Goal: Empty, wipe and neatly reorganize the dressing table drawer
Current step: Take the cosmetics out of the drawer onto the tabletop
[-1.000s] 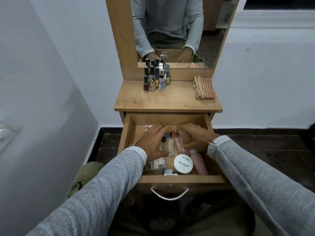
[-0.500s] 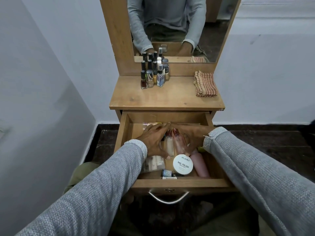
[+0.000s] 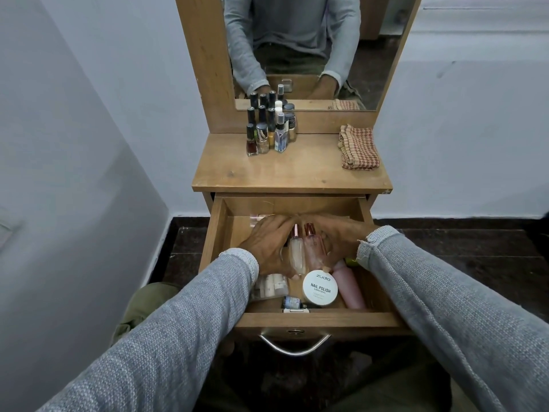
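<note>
A: Hand status?
B: Left hand (image 3: 269,248) and right hand (image 3: 335,237) cup two clear rose-capped glass bottles (image 3: 306,251), fingers curled around them.
A: Location?
B: Inside open wooden drawer (image 3: 218,233).

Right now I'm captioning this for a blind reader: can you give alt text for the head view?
Both hands, left hand and right hand, cup two small spray bottles inside an open wooden drawer with other cosmetics. Above, the tabletop holds nail polish bottles and a checked cloth.
</note>
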### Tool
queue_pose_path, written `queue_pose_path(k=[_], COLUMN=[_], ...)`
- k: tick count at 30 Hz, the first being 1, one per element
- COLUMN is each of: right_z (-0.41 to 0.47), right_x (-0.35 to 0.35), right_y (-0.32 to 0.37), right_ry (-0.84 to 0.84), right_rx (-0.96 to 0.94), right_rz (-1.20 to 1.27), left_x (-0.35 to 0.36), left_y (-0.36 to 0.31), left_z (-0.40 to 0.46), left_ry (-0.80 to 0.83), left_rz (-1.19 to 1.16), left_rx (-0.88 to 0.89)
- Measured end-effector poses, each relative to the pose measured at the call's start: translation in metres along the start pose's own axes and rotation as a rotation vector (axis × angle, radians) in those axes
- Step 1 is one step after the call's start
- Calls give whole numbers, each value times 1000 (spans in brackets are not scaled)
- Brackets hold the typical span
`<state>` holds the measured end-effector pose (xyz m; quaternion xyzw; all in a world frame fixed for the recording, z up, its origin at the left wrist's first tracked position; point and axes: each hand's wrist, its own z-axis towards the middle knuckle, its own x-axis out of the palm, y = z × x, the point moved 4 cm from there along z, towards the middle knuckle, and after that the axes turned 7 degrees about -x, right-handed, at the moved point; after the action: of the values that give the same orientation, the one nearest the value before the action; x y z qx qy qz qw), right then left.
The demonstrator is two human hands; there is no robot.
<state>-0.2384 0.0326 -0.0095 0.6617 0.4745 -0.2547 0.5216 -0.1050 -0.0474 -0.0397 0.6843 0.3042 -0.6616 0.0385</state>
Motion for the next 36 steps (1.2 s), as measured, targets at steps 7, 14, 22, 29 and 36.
queue_pose_path(k=[7,14,22,29,36], right_z=[-11,-20,-23,-24,-34], right_x=[9,14,20,23,20], right_y=[-11,-11,-10,-10,-3], right_ry=[-149,-296,-434,-514,-613], right_rx=[96,62,34,-15,-79], right_rz=[-31,3,235,316,301], left_x=[-1,-7,-6,-2,-6], left_y=[-6,-17,-21,-16,-12], left_z=[-4,-12,-14,-14,-16], left_ry=[-31,-29,-40,8,-68], left_rz=[-41,-119,-129,-186,-290], left_rx=[11,33,31,10,45])
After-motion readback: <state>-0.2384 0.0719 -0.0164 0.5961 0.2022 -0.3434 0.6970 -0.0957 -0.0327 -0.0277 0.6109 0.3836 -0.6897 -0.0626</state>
